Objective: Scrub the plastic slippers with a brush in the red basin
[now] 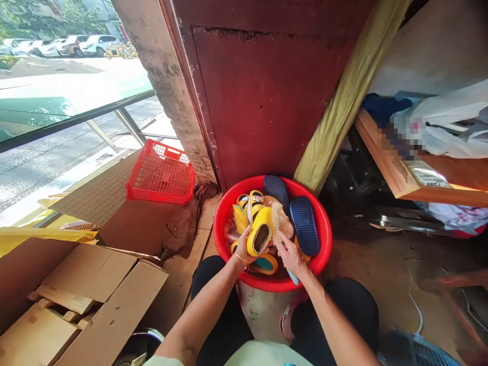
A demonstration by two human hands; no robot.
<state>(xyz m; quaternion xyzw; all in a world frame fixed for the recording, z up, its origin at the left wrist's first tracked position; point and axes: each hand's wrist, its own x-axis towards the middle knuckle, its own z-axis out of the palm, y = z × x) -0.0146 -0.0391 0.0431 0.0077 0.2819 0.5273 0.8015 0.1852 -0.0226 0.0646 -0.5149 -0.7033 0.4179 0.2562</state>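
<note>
A large red basin (325,239) stands on the floor between my knees, with several slippers and shoes in it. My left hand (243,247) grips a yellow clog (262,219), its opening turned toward me. In my right hand (292,254) is a scrubbing brush (293,277) with a light blue handle; its pale bristles are against or close beside the clog's right side. Dark blue slippers (305,223) lean soles-out on the basin's right side. Behind the clog lies yellow footwear with a black-and-white pattern (254,202). A yellow shoe with a green inside (267,264) rests at the near rim.
Left of the basin sit a red plastic crate (163,178), a brown cloth (186,229) and an open cardboard box (114,305). A dark red door (267,101) rises behind. On the right is a wooden table (404,180) with bags on it.
</note>
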